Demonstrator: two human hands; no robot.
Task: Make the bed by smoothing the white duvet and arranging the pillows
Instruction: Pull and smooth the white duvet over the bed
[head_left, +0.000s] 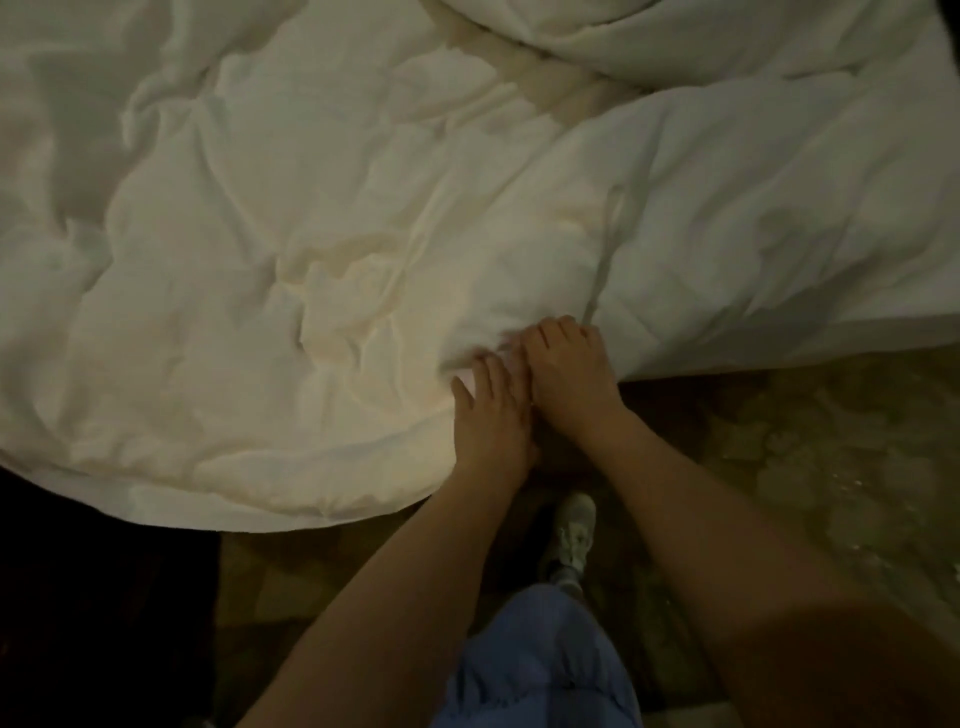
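Duvet (322, 234) cut off at edges, right hand's fingers (558, 332) buried (blurred)

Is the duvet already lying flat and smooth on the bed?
No, the duvet is creased and bunched, and both hands grip its near edge.

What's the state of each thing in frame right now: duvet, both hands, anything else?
white duvet: crumpled, heavily creased, edge hanging off the bed side
left hand: at the duvet edge, fingers curled into the fabric
right hand: beside the left hand, touching it, fingers curled over the duvet edge
sheet: exposed in a gap between duvet folds
shoe: on the floor below the hands
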